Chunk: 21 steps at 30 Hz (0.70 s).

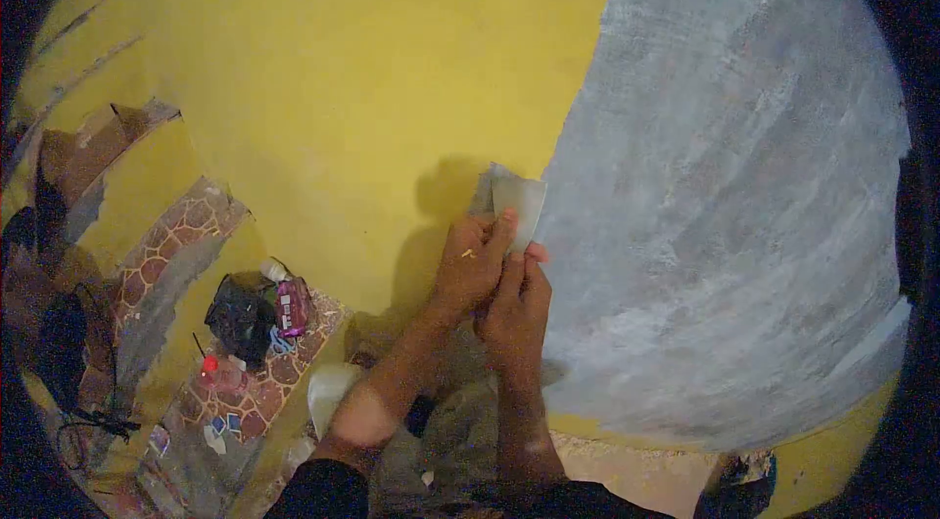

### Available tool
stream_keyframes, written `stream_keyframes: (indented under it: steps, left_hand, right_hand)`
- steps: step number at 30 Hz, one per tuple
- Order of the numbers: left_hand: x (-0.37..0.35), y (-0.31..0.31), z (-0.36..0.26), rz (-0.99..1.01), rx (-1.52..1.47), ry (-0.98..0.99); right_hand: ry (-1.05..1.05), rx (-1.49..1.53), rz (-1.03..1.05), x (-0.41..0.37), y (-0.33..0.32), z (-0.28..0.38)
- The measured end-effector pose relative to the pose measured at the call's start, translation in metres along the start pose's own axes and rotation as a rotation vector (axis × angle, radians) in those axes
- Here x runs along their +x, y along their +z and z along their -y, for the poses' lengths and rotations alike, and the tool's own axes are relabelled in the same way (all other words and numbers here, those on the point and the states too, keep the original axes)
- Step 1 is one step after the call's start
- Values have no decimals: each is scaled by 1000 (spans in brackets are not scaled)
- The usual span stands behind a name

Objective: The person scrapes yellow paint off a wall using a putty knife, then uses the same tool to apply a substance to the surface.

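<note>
Both hands are close together in front of the wall, near the border between the yellow paint (pixel 323 78) and the grey coated area (pixel 725 196). My left hand (pixel 475 259) is closed on a pale, flat rectangular piece (pixel 519 202), its thumb lying on the piece's lower left. My right hand (pixel 517 308) is just below and to the right, fingers closed at the piece's lower edge. A darker grey patch (pixel 484 194) shows beside the piece's left edge. What the piece is made of cannot be made out.
Steps with a stone-pattern surface (pixel 257 392) run down the left. On one lie a black bag (pixel 242 318), a purple packet (pixel 293 308) and a small red item (pixel 210 363). A white rounded object (pixel 331 392) is beside my left forearm. Dark cables lie lower left.
</note>
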<state>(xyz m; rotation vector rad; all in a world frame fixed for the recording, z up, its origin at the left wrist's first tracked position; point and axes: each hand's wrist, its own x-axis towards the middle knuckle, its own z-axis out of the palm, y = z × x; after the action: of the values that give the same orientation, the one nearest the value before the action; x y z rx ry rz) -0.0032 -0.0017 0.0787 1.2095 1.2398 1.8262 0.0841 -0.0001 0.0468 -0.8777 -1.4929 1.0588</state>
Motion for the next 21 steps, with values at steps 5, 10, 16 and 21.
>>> stream_keyframes:
  steps: [5, 10, 16, 21]
  left_hand:
    - [16, -1, 15, 33, 40, -2]
    - [36, 5, -51, -18, -220, 76]
    - [33, -8, 20, -34, 179, 169]
    - [-1, -6, 13, -84, 36, 76]
  right_hand:
    - [151, -62, 74, 14, -2, 4]
    - [-231, -84, 75, 49, -3, 53]
    - [-68, 16, 13, 38, -1, -28]
    - [-160, -46, -25, 7, -3, -31]
